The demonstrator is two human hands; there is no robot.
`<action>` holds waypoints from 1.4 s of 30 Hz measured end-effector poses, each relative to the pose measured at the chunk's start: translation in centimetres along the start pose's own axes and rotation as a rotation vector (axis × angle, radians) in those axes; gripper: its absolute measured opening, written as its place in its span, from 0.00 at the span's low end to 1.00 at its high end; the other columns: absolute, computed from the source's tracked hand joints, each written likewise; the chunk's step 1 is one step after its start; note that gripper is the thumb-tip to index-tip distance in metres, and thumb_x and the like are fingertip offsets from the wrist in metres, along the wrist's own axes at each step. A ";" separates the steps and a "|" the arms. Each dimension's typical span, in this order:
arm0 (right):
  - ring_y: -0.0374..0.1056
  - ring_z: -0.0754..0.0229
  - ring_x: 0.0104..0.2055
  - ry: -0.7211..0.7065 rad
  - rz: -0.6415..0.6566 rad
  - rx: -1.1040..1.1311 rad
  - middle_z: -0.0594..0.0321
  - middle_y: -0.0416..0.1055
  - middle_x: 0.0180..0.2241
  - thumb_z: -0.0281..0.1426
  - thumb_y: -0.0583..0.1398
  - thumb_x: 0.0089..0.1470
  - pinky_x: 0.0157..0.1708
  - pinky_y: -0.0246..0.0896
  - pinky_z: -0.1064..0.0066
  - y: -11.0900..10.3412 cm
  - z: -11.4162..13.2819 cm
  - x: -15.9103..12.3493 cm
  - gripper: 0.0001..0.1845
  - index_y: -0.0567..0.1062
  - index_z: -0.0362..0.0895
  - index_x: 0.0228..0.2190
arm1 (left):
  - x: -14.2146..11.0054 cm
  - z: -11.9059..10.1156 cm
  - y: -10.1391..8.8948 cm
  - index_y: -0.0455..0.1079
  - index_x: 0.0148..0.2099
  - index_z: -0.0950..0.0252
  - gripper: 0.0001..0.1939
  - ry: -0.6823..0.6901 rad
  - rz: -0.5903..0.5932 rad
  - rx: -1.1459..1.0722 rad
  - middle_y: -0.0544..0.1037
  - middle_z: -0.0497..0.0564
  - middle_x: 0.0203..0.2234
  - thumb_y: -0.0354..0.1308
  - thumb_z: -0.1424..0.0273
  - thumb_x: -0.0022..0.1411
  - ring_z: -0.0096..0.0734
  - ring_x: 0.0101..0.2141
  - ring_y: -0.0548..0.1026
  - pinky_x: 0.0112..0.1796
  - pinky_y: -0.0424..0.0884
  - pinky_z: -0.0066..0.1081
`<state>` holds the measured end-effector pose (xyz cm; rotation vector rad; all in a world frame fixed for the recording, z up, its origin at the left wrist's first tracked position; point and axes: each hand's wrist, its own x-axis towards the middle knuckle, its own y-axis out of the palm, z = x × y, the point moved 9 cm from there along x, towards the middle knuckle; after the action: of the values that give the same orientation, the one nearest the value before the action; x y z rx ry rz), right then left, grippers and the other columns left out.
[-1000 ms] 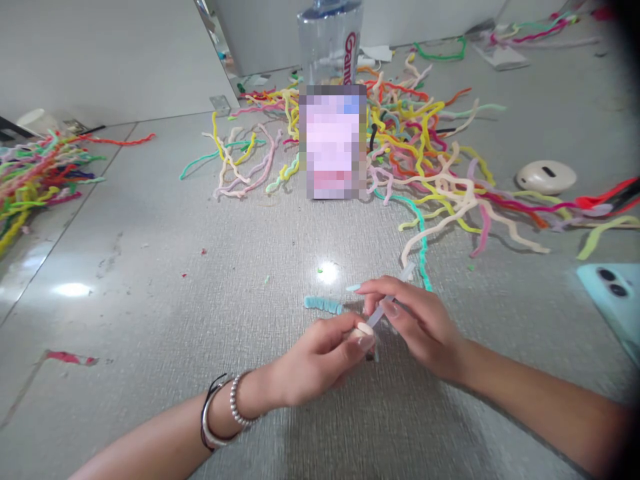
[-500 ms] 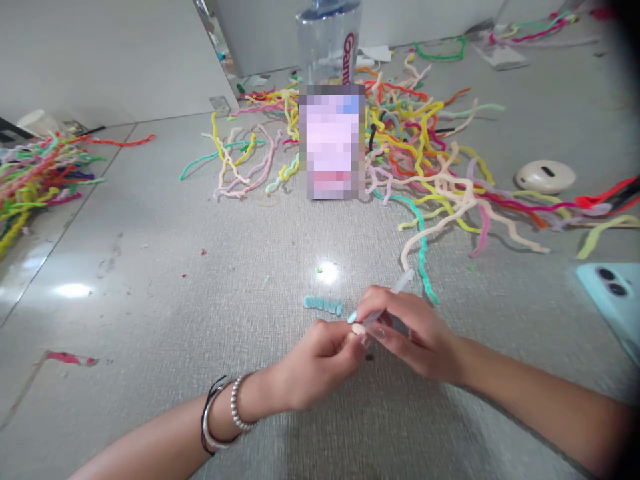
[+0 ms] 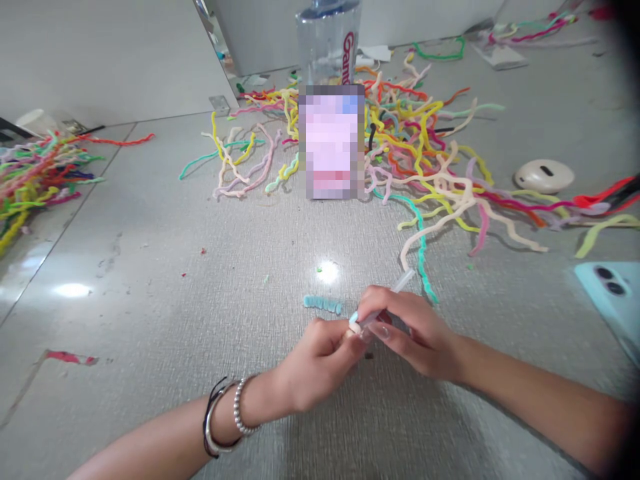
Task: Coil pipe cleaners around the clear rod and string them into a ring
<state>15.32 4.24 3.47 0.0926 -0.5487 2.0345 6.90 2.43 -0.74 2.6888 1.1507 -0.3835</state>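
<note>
My left hand (image 3: 320,363) and my right hand (image 3: 407,327) meet low over the grey table (image 3: 165,300). The right hand's fingers are closed round a thin clear stick (image 3: 400,285) that slants up to the right. The left hand pinches a small cream coil (image 3: 355,328) at the stick's lower end. A short teal coil of pipe cleaner (image 3: 323,305) lies on the table just beyond the left hand. A teal pipe cleaner (image 3: 423,257) runs from the far pile toward the right hand.
A heap of coloured pipe cleaners (image 3: 425,153) spreads across the far table around a clear bottle (image 3: 327,40) and a blurred card. Another bundle (image 3: 35,177) lies far left. A white oval gadget (image 3: 545,177) and a mint phone (image 3: 613,297) sit right.
The hands have drawn closer together. The cream coil has slid along the stick toward the right hand's fingers, and the right hand has shifted slightly down and left.
</note>
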 end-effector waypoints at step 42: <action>0.60 0.66 0.28 0.286 0.101 -0.018 0.68 0.66 0.30 0.31 0.58 0.53 0.28 0.54 0.74 0.9 -2.3 -0.3 0.06 0.65 0.47 0.34 | -0.2 0.4 0.5 0.49 0.25 0.64 0.15 0.032 -0.004 0.254 0.52 0.39 0.17 0.48 0.75 0.62 0.18 0.19 0.48 0.20 0.48 0.21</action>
<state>15.10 4.59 1.08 -0.2380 -0.3973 2.0932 7.06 1.81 -1.06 2.9189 1.1883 -0.5210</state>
